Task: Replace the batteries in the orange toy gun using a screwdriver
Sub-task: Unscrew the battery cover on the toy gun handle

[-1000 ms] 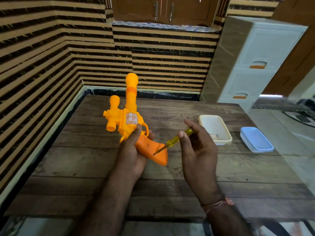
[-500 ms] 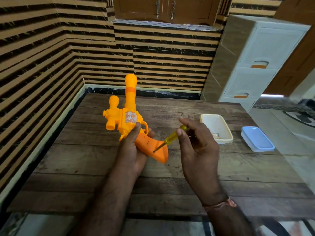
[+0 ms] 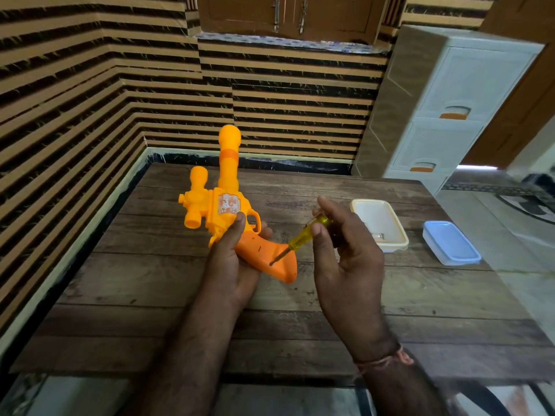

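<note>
- gripping the orange toy gun (image 3: 228, 205) in my left hand (image 3: 231, 265), fingers wrapped round it just above the darker orange grip, barrel pointing up and away over the bench (image 3: 150, 280)
- my right hand (image 3: 345, 256) pinches the yellow screwdriver (image 3: 303, 235) by its clear handle between thumb and fingers
- i see the metal tip touching the side of the grip, shaft slanting down to the left
- a cream tray (image 3: 399, 235) sits on the bench beyond my right hand, a small item inside too blurred to name
- a pale blue lid (image 3: 450, 244) lies just beside the tray, to its right
</note>
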### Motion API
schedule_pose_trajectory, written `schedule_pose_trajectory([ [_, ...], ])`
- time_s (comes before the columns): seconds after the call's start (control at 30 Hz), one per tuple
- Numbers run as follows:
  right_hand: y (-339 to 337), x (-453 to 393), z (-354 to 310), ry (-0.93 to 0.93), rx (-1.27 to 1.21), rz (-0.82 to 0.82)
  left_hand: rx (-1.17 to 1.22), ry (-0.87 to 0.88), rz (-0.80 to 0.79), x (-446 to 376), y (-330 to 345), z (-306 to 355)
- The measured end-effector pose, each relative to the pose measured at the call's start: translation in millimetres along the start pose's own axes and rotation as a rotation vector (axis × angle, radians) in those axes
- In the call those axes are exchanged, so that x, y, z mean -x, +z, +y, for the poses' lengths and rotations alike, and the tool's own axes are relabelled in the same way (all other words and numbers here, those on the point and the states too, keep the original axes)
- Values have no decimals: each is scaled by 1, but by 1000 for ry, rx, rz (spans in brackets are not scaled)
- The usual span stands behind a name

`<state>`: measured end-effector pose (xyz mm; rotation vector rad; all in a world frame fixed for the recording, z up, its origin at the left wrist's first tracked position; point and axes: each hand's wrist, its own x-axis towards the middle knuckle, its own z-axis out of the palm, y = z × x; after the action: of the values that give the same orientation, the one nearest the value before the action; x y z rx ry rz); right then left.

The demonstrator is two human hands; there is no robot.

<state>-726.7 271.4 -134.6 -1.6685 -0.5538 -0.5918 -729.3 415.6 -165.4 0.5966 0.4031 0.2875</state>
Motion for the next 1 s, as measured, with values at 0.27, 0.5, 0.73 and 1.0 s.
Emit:
schedule_pose_trajectory([
  [0.27, 0, 0, -1, -19, -14, 41, -6, -1, -20, 0, 0, -1],
  [0.5, 2, 3, -1, 56, -86, 25, -4, 8, -52, 0, 1, -1],
  [0.73, 4, 3, -1, -40, -11, 1, 14, -16, -63, -1, -1, -3],
  [1.0, 4, 6, -5, 29, -93, -7, 6, -39, -55, -1, -3, -4],
])
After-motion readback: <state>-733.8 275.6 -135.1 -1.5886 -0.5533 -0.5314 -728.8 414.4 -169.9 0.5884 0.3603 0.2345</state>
